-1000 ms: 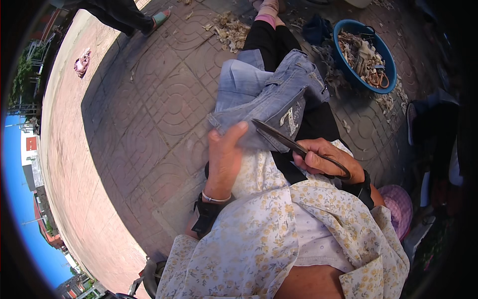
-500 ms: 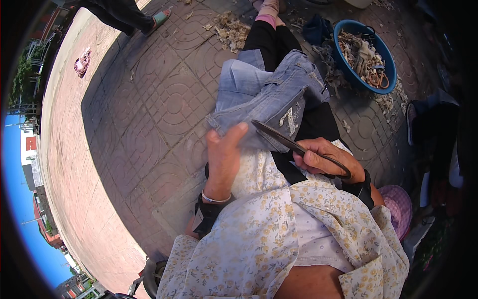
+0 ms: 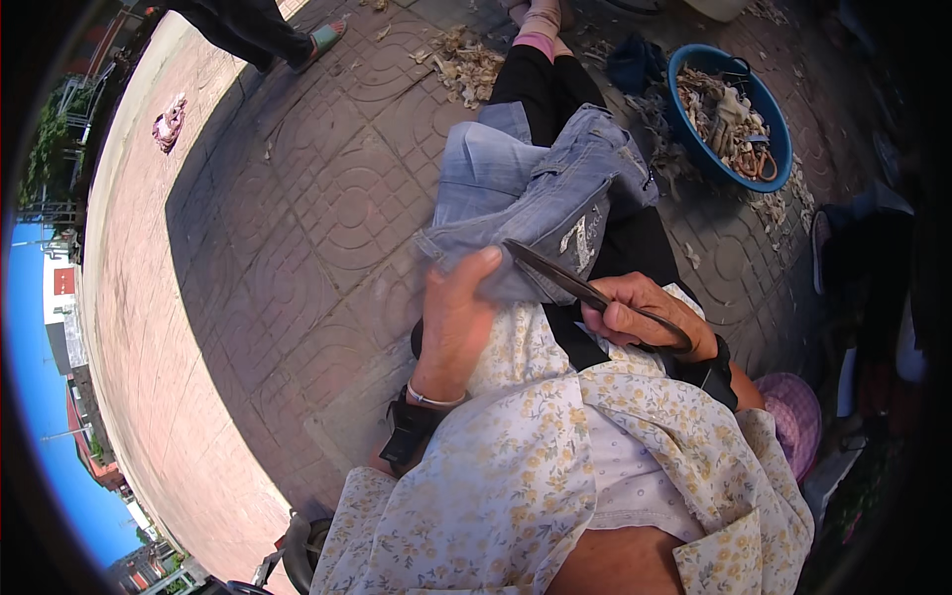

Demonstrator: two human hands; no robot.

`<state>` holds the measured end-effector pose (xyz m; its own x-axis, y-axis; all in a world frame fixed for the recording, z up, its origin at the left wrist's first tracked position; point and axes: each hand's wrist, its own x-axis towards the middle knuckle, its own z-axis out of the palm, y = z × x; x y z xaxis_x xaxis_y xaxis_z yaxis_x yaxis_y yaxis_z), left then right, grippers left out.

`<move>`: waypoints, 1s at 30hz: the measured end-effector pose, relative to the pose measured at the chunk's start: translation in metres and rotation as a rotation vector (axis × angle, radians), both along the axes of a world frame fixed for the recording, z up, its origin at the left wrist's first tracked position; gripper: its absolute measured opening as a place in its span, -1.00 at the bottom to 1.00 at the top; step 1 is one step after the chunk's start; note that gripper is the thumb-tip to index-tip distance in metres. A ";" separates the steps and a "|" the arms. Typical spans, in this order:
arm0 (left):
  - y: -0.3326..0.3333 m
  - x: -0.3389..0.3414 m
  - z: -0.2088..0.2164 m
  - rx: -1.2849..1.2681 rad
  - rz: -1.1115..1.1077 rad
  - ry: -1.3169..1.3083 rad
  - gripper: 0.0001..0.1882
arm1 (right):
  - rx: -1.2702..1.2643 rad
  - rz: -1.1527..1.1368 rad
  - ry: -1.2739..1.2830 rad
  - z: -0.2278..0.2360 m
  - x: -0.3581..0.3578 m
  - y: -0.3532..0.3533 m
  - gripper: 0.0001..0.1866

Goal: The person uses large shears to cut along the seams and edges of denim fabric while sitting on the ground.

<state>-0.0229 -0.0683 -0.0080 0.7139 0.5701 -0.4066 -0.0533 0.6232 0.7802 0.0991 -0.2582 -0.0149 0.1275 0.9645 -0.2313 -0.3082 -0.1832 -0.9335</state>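
Observation:
A faded blue denim garment (image 3: 540,193) lies bunched across my black-trousered legs, with a whitish frayed or printed patch on its near part. My left hand (image 3: 459,322) is at its near left edge, thumb laid on top and fingers mostly hidden, pinching the cloth; the hand is slightly blurred. In my right hand (image 3: 650,317) is a pair of dark metal scissors (image 3: 550,270), the fingers wrapped round the handle loops. The blades look closed together and point up-left over the denim, their tip close to my left thumb.
A blue plastic basin (image 3: 729,174) full of scraps stands at the far right, with an orange-handled tool inside. Loose scraps (image 3: 464,67) lie on the paving. A person's legs (image 3: 253,35) stand at the upper left. A pink checked hat (image 3: 790,416) sits by my right elbow.
My left hand has shifted slightly to the right, its thumb closer to the scissors' tip. My right hand and the scissors keep nearly the same place over the denim.

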 end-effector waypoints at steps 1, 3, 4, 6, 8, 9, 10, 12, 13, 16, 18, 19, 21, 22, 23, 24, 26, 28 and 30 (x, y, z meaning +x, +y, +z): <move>0.000 0.000 0.001 -0.016 -0.008 -0.010 -0.86 | 0.010 -0.001 -0.021 -0.003 0.000 0.000 -0.50; -0.001 0.002 0.006 0.000 0.001 -0.007 -0.86 | 0.029 -0.002 -0.062 -0.008 -0.001 -0.001 -0.52; -0.001 0.003 0.008 0.008 0.005 -0.005 -0.86 | 0.032 -0.011 -0.098 -0.009 -0.002 0.000 -0.51; -0.002 0.005 0.011 -0.008 0.005 -0.043 -0.86 | 0.038 -0.029 -0.171 -0.010 -0.003 0.000 -0.51; -0.001 0.005 0.010 -0.014 -0.012 -0.064 -0.86 | 0.043 -0.045 -0.238 -0.011 -0.004 0.001 -0.50; 0.000 0.004 0.011 -0.013 -0.027 -0.065 -0.85 | 0.045 -0.052 -0.271 -0.010 -0.005 0.002 -0.49; 0.000 0.002 0.011 -0.012 -0.043 -0.066 -0.85 | 0.041 -0.069 -0.243 -0.008 -0.006 0.003 -0.48; -0.007 0.001 -0.007 0.004 -0.045 0.000 -0.82 | 0.032 -0.101 -0.189 0.001 -0.006 0.004 -0.45; -0.009 0.000 -0.013 0.011 -0.044 0.032 -0.81 | 0.057 -0.122 -0.168 0.003 -0.005 0.004 -0.44; 0.004 -0.008 -0.035 0.275 -0.014 0.081 -0.80 | 0.088 -0.162 -0.090 0.012 0.002 0.002 -0.40; 0.009 -0.009 -0.036 0.400 -0.027 0.069 -0.83 | 0.077 -0.149 -0.062 0.012 0.003 0.000 -0.40; 0.009 -0.009 -0.026 0.361 -0.054 0.025 -0.85 | 0.072 -0.143 -0.046 0.011 0.003 -0.001 -0.41; 0.007 -0.004 -0.010 0.254 -0.058 -0.010 -0.86 | 0.014 -0.086 -0.040 0.012 0.003 -0.002 -0.40; 0.004 -0.002 -0.007 0.186 -0.034 -0.003 -0.87 | -0.016 -0.057 -0.037 0.012 0.003 -0.002 -0.40; 0.003 -0.001 -0.006 0.118 -0.011 0.004 -0.87 | -0.031 -0.046 -0.041 0.012 0.002 -0.002 -0.40; 0.003 -0.001 -0.007 0.154 -0.023 -0.005 -0.87 | -0.045 -0.036 -0.046 0.013 0.001 -0.002 -0.40; 0.004 -0.002 -0.008 0.174 -0.032 -0.021 -0.86 | -0.060 -0.026 -0.050 0.014 0.000 -0.002 -0.40; 0.002 0.000 -0.002 0.087 -0.008 -0.030 -0.86 | -0.064 -0.024 -0.050 0.015 0.001 -0.002 -0.40; 0.001 0.002 0.004 0.020 0.014 -0.037 -0.85 | -0.067 -0.016 -0.036 0.014 0.000 -0.003 -0.41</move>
<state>-0.0210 -0.0673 -0.0036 0.7202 0.5878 -0.3684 -0.0909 0.6064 0.7899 0.0992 -0.2615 -0.0005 0.1520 0.9449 -0.2901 -0.2779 -0.2408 -0.9300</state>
